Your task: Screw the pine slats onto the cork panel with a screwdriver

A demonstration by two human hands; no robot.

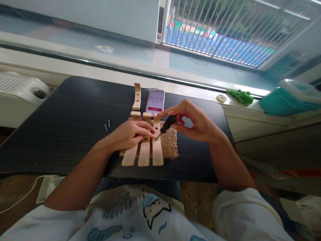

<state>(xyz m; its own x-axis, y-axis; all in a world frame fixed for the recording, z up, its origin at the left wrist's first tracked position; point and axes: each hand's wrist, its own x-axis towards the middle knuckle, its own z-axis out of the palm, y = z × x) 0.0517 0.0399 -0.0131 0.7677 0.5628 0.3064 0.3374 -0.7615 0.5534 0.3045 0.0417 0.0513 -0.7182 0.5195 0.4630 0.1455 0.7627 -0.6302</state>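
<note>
On wooden pieces (144,154), left fingers (147,132) outstretched; right fingers (171,110) around a screwdriver (168,124); rightward, teal container (276,102), contents unclear.

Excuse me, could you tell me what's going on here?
A person is working at a dark table with a screwdriver in the right hand, its tip at the rightmost of three wooden pieces. The left hand rests across the pieces. A fourth piece lies beside the phone, and two screws lie to the left.
</note>
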